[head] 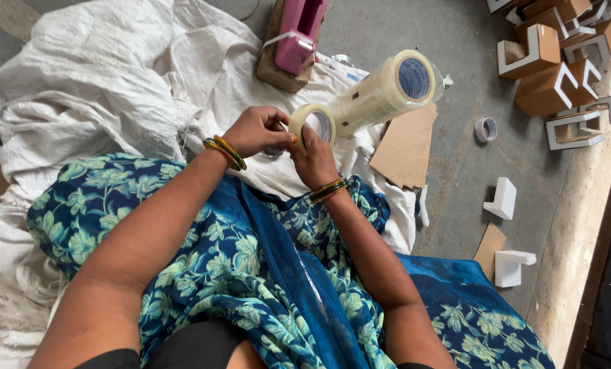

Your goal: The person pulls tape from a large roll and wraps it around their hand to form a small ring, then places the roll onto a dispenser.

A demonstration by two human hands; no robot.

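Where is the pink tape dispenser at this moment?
In the head view, the pink tape dispenser stands at top centre on a brown block, beyond both hands.

Tape stack (377,96) — left of cartons (558,61)

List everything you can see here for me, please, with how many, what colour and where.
Wrapped stack of clear tape rolls: one, pale yellow, lying just beyond the hands.
Single clear tape roll: one, yellowish, held in both hands.
Small tape roll: one, whitish, on the grey floor at right.
Pink tape dispenser: one, on a brown block, top centre.
White woven sacks: several, spread at left.
Flat cardboard sheet: one, brown, beside the sacks.
Brown-and-white cardboard corner pieces: many, piled top right.
White foam blocks: two, right of the knee.
Left hand: on the roll, bangles at wrist.
Right hand: under the roll, bangles at wrist.
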